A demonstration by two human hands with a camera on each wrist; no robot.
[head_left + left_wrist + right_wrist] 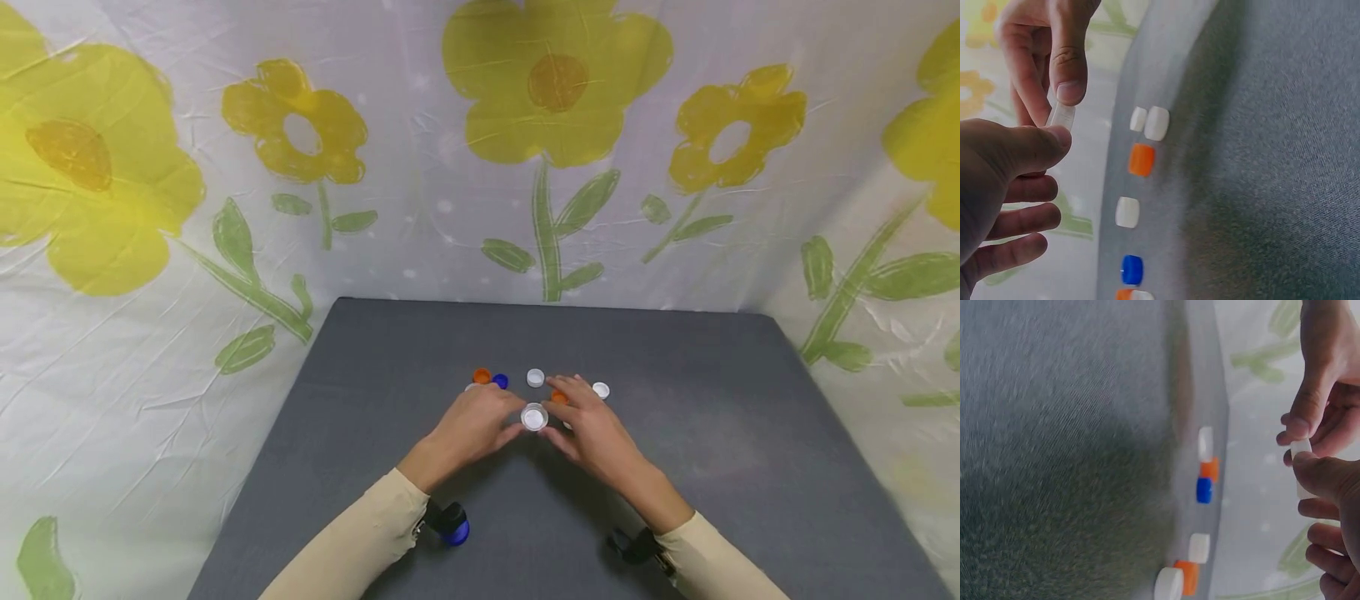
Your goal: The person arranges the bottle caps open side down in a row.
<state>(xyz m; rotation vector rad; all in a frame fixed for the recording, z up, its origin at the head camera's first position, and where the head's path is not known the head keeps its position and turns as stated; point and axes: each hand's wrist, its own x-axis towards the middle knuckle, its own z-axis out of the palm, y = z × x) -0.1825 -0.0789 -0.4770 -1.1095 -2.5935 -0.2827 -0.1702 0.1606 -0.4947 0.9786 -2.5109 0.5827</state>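
Note:
In front of me, a round white cap (534, 417) with a clear rim is held raised between my hands. My left hand (480, 421) pinches its left edge with thumb and forefinger. From the right side, my right hand (592, 425) pinches the opposite edge. Seen edge-on in the left wrist view, the cap (1062, 117) has the thumbs of both hands on it, while the other fingers of the left hand (991, 169) stay loosely extended. The right wrist view shows the same cap (1302, 447) between the thumbs, above the table's level.
Behind my hands lie several loose caps: orange (482, 376), blue (500, 381) and white (536, 378), plus another white one (601, 390) beyond my right fingers. A round blue thing (456, 534) shows by my left wrist strap. Flower-print cloth (420, 208) borders the grey table (720, 467).

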